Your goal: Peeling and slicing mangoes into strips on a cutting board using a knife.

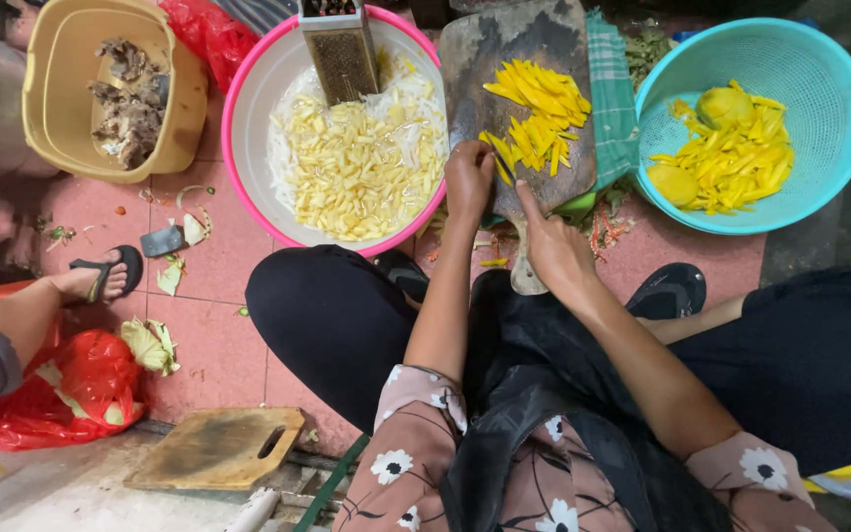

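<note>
A dark wooden cutting board lies on the red tiled floor in front of my knees. It carries a pile of yellow fruit strips. My left hand rests on the board's near edge, fingers curled over the nearest strips. To its right, my right hand lies at the board's lower right edge, just above the board's handle. Its fingers point toward the strips, and what it grips is hidden.
A pink basin holds pale shreds and a metal grater. A teal colander of yellow fruit sits at right, on the board's other side. A yellow tub, another person's sandalled foot, a red bag and a spare board lie left.
</note>
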